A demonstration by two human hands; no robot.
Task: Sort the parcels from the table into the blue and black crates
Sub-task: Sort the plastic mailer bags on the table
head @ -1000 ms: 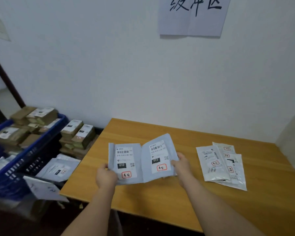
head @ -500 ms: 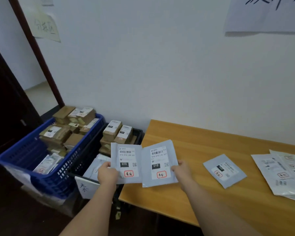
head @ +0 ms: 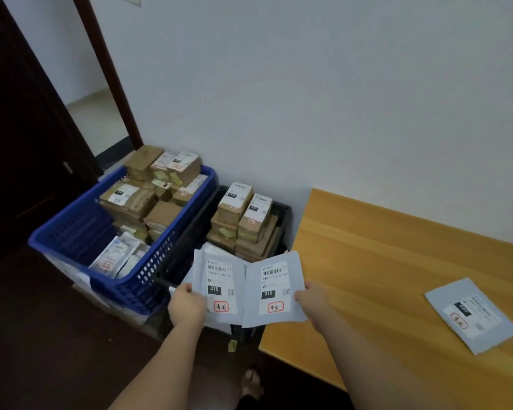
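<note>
Grey mailers (head: 219,287): three (two held); crates (head: 71,235): two.

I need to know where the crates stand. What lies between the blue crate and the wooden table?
In the head view, the black crate, stacked with brown boxes, stands between the blue crate and the wooden table.

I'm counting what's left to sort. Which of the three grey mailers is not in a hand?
The grey mailer lying flat on the wooden table. The other two are held up over the black crate, one per hand.
</note>
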